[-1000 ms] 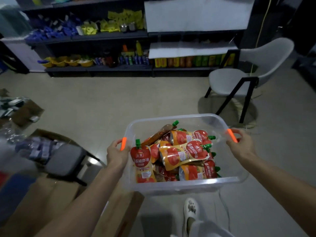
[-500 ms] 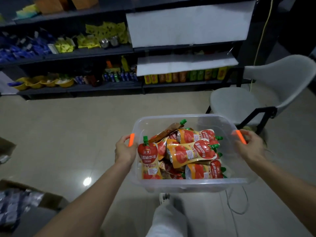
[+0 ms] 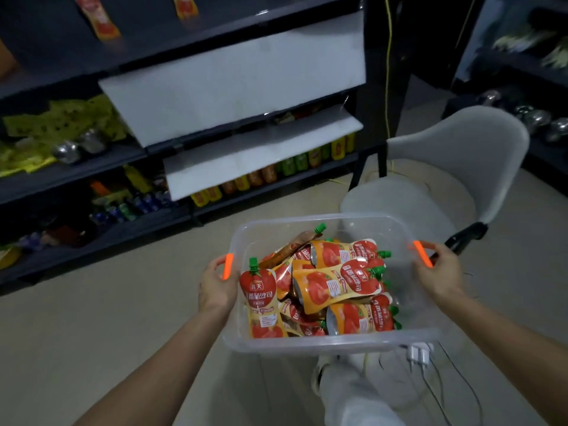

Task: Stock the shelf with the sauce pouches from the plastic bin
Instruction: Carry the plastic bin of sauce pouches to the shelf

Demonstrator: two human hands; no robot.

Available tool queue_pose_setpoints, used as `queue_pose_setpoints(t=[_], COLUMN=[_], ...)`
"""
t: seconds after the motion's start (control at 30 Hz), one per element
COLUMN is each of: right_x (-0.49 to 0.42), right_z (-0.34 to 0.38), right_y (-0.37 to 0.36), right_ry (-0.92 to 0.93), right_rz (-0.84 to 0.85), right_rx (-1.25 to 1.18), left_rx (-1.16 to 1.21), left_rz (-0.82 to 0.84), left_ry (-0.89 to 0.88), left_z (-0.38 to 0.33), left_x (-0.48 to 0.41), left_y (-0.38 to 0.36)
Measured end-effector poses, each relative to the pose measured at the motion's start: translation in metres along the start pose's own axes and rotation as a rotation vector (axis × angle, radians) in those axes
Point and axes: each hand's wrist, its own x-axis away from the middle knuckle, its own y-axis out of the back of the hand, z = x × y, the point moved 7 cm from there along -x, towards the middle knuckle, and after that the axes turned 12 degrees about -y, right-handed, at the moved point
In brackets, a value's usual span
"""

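I carry a clear plastic bin (image 3: 332, 344) in front of me at waist height. Several red and orange tomato sauce pouches (image 3: 332, 282) with green caps lie piled inside it. My left hand (image 3: 215, 287) grips the bin's left orange handle (image 3: 227, 266). My right hand (image 3: 438, 273) grips the right orange handle (image 3: 422, 253). The dark shelf unit (image 3: 172, 44) stands ahead. Two similar pouches (image 3: 100, 18) lie on its upper shelf at the top left.
A grey chair (image 3: 445, 179) stands just right of the bin, close to the shelf's end post. White panels (image 3: 239, 72) cover two shelf fronts. Lower shelves hold cans, yellow packets and bottles. A white plug and cables (image 3: 419, 355) lie on the floor under the bin.
I have walked toward the shelf with the bin; the shelf and the chair are much nearer and the cardboard boxes on the left have left the view. Both hands keep their hold.
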Motion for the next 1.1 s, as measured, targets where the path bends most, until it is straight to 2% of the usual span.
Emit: queue_pose_setpoints(t=[0.33,0.6,0.8,0.97,1.1], right_x=[-0.14,-0.225,-0.276,-0.314,-0.334], right_z=[0.024,0.022,0.0,-0.037,-0.066], right_y=[-0.019,-0.003,0.0,-0.003,-0.003], right_ry=[-0.212,-0.378,-0.504,-0.609,-0.701], right_rz=[-0.197,-0.346,-0.543,-0.67,-0.745], right_rx=[-0.082,-0.085,-0.195,-0.262,-0.288], left_rx=[-0.124,-0.289,-0.325,-0.217,-0.183], left_rz=[0.237,0.497,0.806,0.821,0.891], left_ry=[0.002,-0.186,-0.348,-0.232,-0.241], left_z=[-0.06,-0.129,-0.152,-0.165,-0.169], left_x=[-0.212,-0.324,-0.376,-0.39,-0.397], left_y=[-0.168,-0.322,-0.455,-0.54,-0.595])
